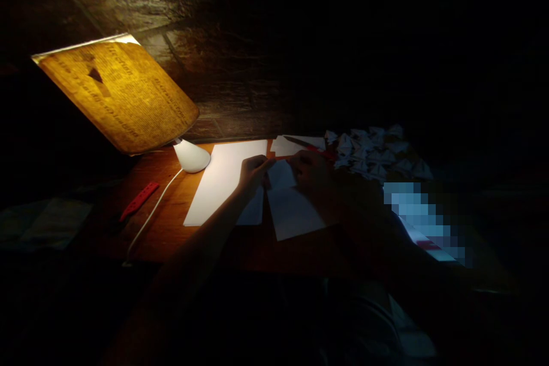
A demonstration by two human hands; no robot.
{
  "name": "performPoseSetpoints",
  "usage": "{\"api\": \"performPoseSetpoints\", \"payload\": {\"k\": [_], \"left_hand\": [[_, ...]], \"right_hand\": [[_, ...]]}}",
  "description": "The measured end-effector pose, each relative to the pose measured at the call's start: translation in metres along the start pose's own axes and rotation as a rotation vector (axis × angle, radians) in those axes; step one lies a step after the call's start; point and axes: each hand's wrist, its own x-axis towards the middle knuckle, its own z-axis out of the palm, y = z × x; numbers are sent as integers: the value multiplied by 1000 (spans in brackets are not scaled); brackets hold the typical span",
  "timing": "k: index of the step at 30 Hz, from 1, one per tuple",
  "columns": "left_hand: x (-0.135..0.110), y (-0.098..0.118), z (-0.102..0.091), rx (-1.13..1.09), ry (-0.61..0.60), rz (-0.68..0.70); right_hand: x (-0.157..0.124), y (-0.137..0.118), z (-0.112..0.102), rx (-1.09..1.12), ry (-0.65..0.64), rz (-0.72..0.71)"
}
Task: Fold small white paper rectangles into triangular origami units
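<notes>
A small piece of white paper (282, 174) is held up between my two hands over the wooden table. My left hand (253, 171) pinches its left edge, thumb pointing right. At the right edge my right hand (309, 167) grips the paper with curled fingers, mostly in shadow. Just below lies a white sheet (295, 217); whether it joins the held piece, I cannot tell. A larger stack of white paper (231, 183) rests under and left of my left hand. Behind my right hand are scissors (300, 142) with red handles, lying across more white paper (281, 147).
A lit lamp with a yellow printed shade (124, 91) and white base (191, 157) stands at left, its white cord (152, 214) running forward. A red cutter (139, 200) lies beside it. Several folded paper pieces (377, 151) cover the back right. A bright pixelated screen (418, 214) is at right.
</notes>
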Motion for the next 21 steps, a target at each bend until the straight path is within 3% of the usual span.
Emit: {"api": "performPoseSetpoints", "payload": {"k": [7,14,21], "left_hand": [[2,0,-3,-91,4,-31],[1,-1,-6,-85,-43,-42],[2,1,-4,-8,-127,-11]], "right_hand": [[1,0,-1,-74,64,-4],[-5,-6,3,-83,-46,45],[-6,-12,-1,-116,-73,54]]}}
